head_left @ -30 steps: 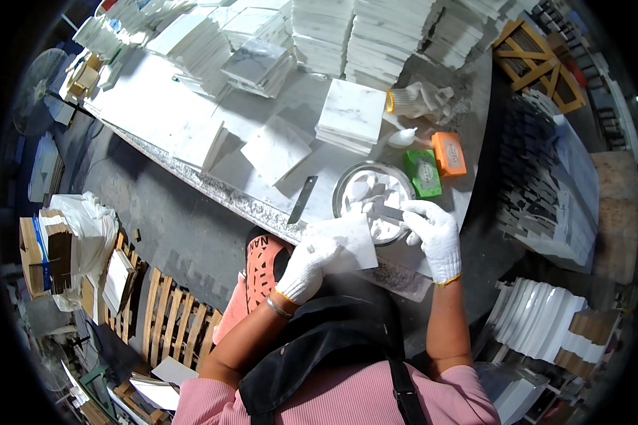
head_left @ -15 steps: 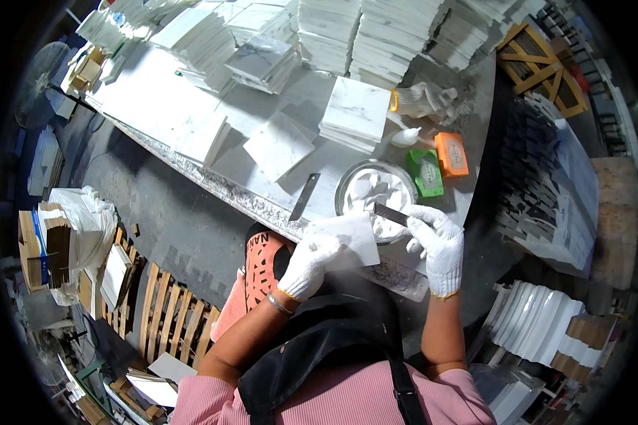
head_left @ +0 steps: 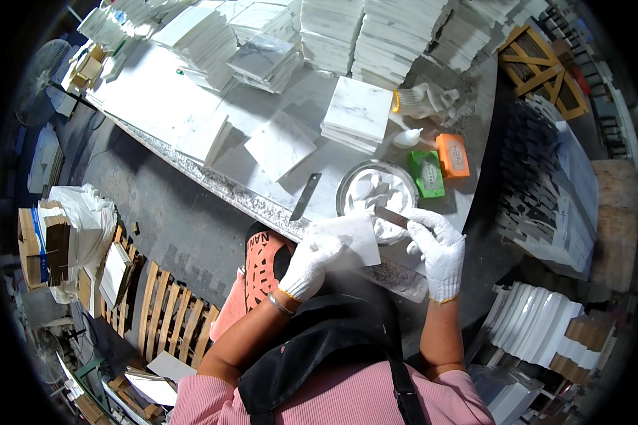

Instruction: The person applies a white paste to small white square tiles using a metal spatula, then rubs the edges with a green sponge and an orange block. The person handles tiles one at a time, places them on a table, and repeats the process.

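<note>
My left hand (head_left: 310,265), in a white knit glove, pinches the left side of a thin white marble tile (head_left: 358,242) above my lap, at the table's front edge. In my right hand (head_left: 439,251), gloved the same way, is a dark flat strip like a file or blade (head_left: 390,217). Its tip lies at or just above the tile's upper right corner; whether they touch I cannot tell. Just beyond stands a round metal bowl (head_left: 342,198) holding white chunks and powder. To its left lies another flat metal strip (head_left: 306,197) with a hole.
Behind the bowl are a green box (head_left: 427,174), an orange box (head_left: 453,156), a small white squeeze bottle (head_left: 407,138) and spare gloves (head_left: 425,103). Stacked marble tiles (head_left: 356,113) cover much of the table (head_left: 262,188). A wooden pallet (head_left: 174,312) lies on the floor at left.
The dark strip has turned slightly in my right hand, which has shifted a little. My left hand and the tile stay nearly in place.
</note>
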Available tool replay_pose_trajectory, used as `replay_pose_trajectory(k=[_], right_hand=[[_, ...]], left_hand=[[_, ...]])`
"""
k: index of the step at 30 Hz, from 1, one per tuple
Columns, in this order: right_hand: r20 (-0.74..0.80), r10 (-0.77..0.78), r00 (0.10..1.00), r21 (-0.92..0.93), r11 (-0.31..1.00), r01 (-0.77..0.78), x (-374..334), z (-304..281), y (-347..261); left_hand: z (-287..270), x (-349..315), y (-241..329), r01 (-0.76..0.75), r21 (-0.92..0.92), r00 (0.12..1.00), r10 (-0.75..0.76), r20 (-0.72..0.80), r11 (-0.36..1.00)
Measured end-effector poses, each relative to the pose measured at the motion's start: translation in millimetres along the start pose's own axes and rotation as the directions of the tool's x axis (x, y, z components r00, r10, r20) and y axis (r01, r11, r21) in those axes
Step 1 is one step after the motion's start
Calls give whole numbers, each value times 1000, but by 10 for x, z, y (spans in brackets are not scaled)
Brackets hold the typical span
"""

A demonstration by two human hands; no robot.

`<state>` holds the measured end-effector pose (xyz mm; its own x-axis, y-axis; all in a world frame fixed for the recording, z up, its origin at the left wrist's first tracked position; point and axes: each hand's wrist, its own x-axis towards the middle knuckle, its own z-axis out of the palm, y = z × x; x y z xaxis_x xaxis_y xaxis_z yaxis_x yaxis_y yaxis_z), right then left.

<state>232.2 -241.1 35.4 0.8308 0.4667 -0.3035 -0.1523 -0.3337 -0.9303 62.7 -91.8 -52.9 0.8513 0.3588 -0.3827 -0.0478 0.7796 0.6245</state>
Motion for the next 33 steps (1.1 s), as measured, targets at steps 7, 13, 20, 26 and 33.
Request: replay_pose_trajectory(k=[7, 13, 20, 26, 33], right_hand=[[-16, -100, 995, 1, 995, 100, -13, 26, 36], [-42, -125, 991, -54, 991, 123, 21, 0, 70], [-5, -90, 996, -93, 992, 89, 210, -11, 202], [91, -1, 996, -43, 999, 5, 292, 24, 218], [14, 113, 994, 58, 992, -113, 166, -39, 25]], left_hand=[[-53, 1, -51, 6, 3, 1000, -6, -18, 1000], [-91, 13, -116, -7, -9, 999, 7, -46, 1000], [-83, 0, -99, -8, 45, 999, 10, -35, 999], [-85, -10, -99, 3, 83, 999, 1, -47, 997], [-111, -27, -114, 20, 76, 999, -16, -52, 997]])
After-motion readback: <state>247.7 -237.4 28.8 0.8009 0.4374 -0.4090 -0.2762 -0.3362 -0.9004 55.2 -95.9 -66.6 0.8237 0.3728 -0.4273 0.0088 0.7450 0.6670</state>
